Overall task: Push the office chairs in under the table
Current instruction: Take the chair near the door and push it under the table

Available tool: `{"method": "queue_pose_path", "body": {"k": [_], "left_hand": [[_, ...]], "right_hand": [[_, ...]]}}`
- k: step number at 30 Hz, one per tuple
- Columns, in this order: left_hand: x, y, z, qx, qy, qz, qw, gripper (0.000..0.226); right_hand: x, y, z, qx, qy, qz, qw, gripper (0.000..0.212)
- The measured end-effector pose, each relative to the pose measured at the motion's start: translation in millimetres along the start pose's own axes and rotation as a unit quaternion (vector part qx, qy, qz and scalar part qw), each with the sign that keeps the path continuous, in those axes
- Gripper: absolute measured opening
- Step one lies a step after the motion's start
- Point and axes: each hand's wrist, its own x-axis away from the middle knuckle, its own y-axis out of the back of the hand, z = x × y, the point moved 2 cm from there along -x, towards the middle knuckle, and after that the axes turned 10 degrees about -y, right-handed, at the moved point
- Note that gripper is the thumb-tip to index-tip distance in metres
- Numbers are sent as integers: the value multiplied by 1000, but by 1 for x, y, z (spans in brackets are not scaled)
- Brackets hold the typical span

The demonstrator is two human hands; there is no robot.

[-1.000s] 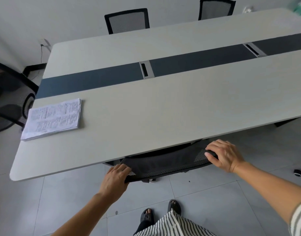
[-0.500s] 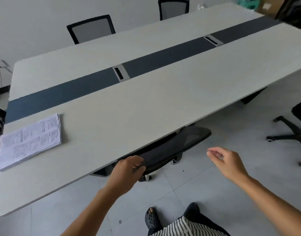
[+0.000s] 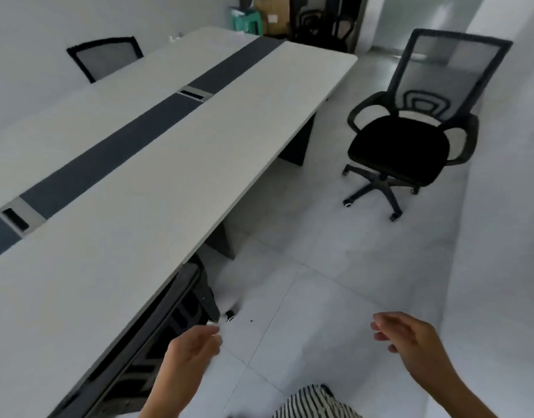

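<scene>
Left hand and right hand both empty, fingers loosely apart. Tucked chair at 9 o'clock under worktop. Loose office chair at 1 o'clock, well apart: probably rolls easily; push at rigid backrest frame, not mesh

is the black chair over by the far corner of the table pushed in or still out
Out. The black chair stands on open floor past the corner of the table, its seat and wheeled base fully uncovered. Neither hand touches it.
</scene>
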Motion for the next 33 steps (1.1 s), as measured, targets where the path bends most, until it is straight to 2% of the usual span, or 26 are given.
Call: {"method": "queue_pose_path", "body": {"k": [6,12,15,17,20,24,33], "left_hand": [[-71,-90,-68,4,-27,66,997,9],[-172,-146,-119,-25,-58,105,992,13],[-235,-178,-149,-27,-74,125,989,8],[-280,-200,-172,-42,-86,147,984,6],[-338,-233,-221,-51,-110,181,976,17],[-410,-284,-286,-74,-148,238,957,15],[-502,-417,-385,-97,-172,297,934,11]], "right_hand": [[-45,83,1,-34,-38,-69,996,12],[-116,132,21,-61,-60,-125,988,12],[-159,151,43,-78,-60,-154,983,12],[-187,167,60,-89,-68,-176,978,11],[-219,193,93,-110,-67,-204,970,10],[-253,229,126,-136,-63,-245,958,11],[-358,321,132,-169,-110,-282,938,10]]}}
